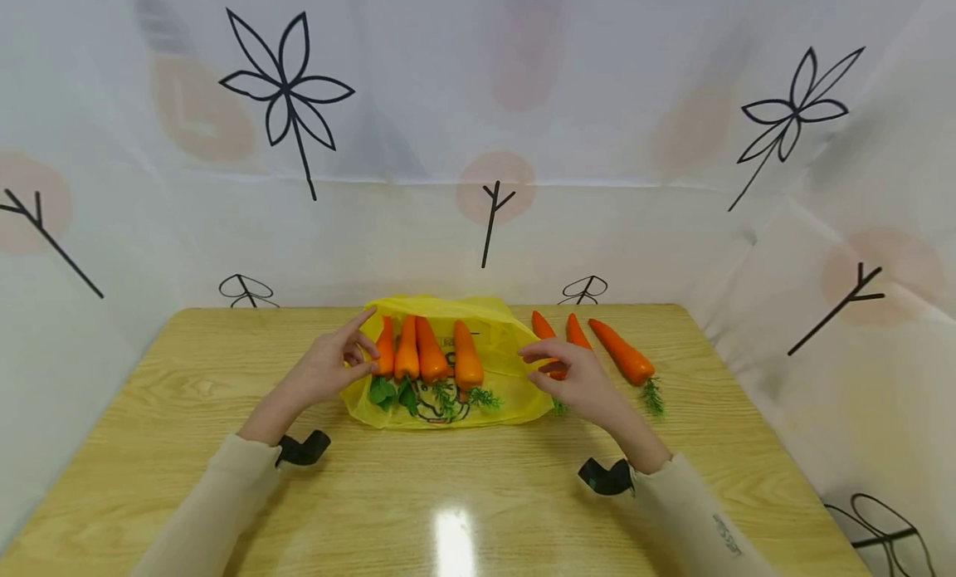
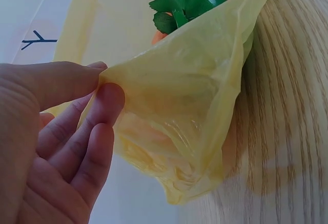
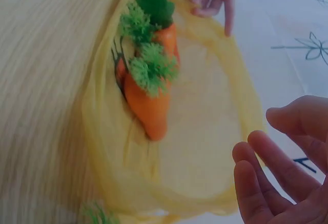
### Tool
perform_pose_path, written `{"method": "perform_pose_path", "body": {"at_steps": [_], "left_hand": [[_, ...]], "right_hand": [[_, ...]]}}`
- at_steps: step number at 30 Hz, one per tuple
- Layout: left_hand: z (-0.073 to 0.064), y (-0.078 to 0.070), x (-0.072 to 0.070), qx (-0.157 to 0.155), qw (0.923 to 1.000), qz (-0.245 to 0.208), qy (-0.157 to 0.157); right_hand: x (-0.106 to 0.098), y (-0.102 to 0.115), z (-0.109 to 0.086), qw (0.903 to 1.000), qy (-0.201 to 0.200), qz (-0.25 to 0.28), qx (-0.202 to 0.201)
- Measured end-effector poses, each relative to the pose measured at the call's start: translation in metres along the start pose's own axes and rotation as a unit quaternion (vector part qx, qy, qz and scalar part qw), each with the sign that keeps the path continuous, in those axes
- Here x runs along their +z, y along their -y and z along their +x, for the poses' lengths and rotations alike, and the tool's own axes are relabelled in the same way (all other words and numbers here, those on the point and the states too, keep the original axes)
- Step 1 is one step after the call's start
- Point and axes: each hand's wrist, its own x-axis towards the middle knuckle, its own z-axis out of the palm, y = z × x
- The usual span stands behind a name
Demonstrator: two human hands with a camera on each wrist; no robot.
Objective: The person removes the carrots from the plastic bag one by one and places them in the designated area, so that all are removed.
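Note:
A yellow plastic bag [image 1: 511, 398] lies on its side with its mouth held up and facing me. Inside it several orange carrots [image 1: 468, 357] with green leafy tops lie side by side. My left hand [image 1: 329, 368] is at the mouth's left edge; in the left wrist view its thumb and finger pinch the thin film of the bag [image 2: 184, 96]. At the right edge hovers my right hand [image 1: 586, 386], its fingers loosely bent and apart. Nothing shows between those fingers in the right wrist view, where the hand [image 3: 287, 178] is beside the bag's rim [image 3: 251, 98].
Three more carrots lie on the wooden table [image 1: 358, 494] right of the bag, the rightmost carrot [image 1: 623, 353] farthest from it. My right hand partly covers the nearest one. A white patterned cloth [image 1: 418, 237] hangs behind the table and along both sides.

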Motion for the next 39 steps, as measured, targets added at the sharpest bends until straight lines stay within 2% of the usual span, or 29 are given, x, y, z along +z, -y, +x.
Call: {"method": "perform_pose_path", "body": {"at_steps": [5, 11, 17, 21, 28, 35, 39], "left_hand": [[-0.001, -0.001, -0.003, -0.004, 1.0, 0.0, 0.003], [-0.001, 0.0, -0.005, -0.01, 0.9999, -0.003, 0.007], [0.0, 0.001, -0.006, -0.007, 1.0, -0.001, 0.007], [0.0, 0.001, -0.007, -0.002, 1.0, 0.001, 0.006], [0.0, 0.001, -0.007, 0.002, 1.0, 0.004, 0.005], [-0.001, 0.002, -0.006, 0.005, 1.0, 0.007, 0.004], [-0.001, 0.001, -0.006, 0.002, 1.0, 0.007, 0.005]], "right_hand": [[0.013, 0.0, 0.007, 0.9998, 0.018, 0.001, -0.004], [0.028, -0.008, 0.018, 0.9989, 0.034, 0.011, 0.03], [0.044, -0.014, 0.028, 0.9981, 0.044, 0.022, 0.038], [0.05, -0.011, 0.035, 0.9965, 0.061, 0.004, 0.057], [0.058, -0.006, 0.051, 0.9889, 0.116, -0.051, 0.077], [0.069, -0.004, 0.06, 0.9793, 0.162, -0.043, 0.113], [0.075, -0.004, 0.061, 0.9766, 0.165, -0.038, 0.133]]}}
